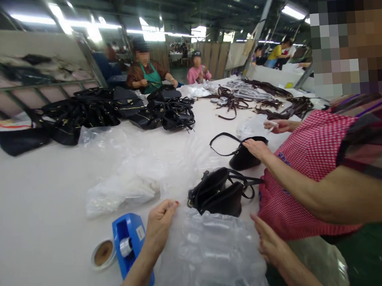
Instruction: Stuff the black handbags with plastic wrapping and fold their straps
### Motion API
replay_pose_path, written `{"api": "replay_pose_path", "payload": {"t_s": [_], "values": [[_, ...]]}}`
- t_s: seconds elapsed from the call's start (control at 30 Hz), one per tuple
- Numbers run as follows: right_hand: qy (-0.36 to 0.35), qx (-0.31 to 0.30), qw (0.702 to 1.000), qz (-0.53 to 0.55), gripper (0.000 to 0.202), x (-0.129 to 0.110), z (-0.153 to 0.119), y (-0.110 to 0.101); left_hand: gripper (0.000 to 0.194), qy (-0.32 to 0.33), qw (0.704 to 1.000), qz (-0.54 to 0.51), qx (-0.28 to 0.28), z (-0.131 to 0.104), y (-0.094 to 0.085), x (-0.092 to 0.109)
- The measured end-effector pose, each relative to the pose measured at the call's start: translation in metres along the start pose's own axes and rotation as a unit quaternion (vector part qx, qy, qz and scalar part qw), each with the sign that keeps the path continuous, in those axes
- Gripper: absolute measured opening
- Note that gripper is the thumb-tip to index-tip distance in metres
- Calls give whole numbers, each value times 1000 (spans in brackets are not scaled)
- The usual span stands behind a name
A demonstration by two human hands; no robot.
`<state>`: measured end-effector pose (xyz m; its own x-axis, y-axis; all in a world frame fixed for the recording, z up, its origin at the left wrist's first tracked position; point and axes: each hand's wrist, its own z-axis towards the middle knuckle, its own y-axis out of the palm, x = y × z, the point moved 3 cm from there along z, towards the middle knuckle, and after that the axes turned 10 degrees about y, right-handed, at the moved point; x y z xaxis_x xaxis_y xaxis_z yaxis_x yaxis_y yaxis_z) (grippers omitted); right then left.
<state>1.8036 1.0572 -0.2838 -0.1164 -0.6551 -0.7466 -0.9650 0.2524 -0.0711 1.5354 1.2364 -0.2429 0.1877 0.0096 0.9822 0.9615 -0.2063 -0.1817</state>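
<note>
A clear plastic bag (221, 250) lies spread at the near edge of the white table (45, 205). My left hand (162, 219) pinches its upper left edge, fingers pressed together. At the bag's right side, my right hand (270, 242) has its fingers stretched out, beside the plastic. Just beyond the bag stands a black handbag (219, 191) with its straps toward the right. To the left of my left hand are a blue tape dispenser (130, 238) and a small round dish with brown contents (103, 253).
On the right, a co-worker in a red checked apron (312, 152) touches another black bag (246, 158). Crumpled plastic (122, 191) lies mid-table. Black bags (80, 111) are piled at the back left, brown straps (233, 98) at the back right. Two people sit across the table.
</note>
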Motion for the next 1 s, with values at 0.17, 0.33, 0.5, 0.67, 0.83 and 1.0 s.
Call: {"api": "replay_pose_path", "payload": {"t_s": [0.17,0.33,0.5,0.67,0.83,1.0], "values": [[81,-277,922,258,71,5,12,51,36,-24,995,7,94,-8,-22,-2],[135,-392,861,293,44,13,28,74,33,-14,987,59,146,-17,0,-4],[21,-342,918,201,79,3,50,70,42,-19,966,135,218,-32,17,-1],[-96,-170,965,174,100,-20,35,53,58,-1,949,80,305,-68,5,-6],[-117,-133,973,151,105,-21,21,54,62,-131,940,-79,304,-93,5,-21],[-122,-18,991,42,87,-1,28,53,106,-148,936,-191,257,-84,12,-33]]}}
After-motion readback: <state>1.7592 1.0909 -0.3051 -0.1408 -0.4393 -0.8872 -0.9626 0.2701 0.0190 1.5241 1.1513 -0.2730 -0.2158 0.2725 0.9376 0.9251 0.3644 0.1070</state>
